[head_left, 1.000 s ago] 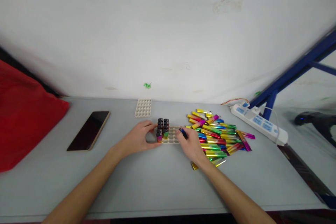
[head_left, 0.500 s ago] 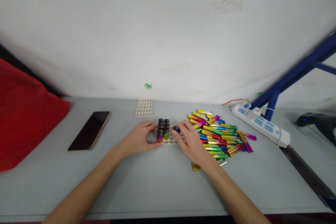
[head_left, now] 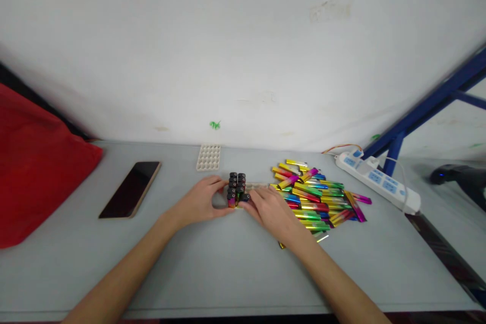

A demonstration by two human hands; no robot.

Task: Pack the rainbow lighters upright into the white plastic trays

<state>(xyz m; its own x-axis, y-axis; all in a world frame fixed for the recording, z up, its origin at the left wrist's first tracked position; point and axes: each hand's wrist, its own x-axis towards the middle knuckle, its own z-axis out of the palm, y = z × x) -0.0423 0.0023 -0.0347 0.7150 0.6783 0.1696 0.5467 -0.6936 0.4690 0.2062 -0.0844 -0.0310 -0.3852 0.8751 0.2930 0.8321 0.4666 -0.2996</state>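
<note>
A beige tray with round holes [head_left: 257,187] lies on the grey table [head_left: 228,258]. Several black-capped, rainbow-coloured lighters [head_left: 236,186] stand upright in its left end. My left hand [head_left: 203,201] grips the tray's left edge, fingers curled beside the standing lighters. My right hand [head_left: 270,209] pinches one black-topped lighter [head_left: 246,196] and holds it at the tray, right next to the standing ones. A heap of shiny multicoloured lighters [head_left: 315,195] lies just right of my right hand.
A second beige tray [head_left: 208,157] lies near the wall. A dark phone [head_left: 131,188] rests at the left, beside a red bag [head_left: 36,162]. A white power strip [head_left: 377,180] and blue frame [head_left: 421,111] stand at the right.
My right hand has carried a lighter leftward from the heap's edge across the tray to the standing lighters. My left hand has stayed on the tray.
</note>
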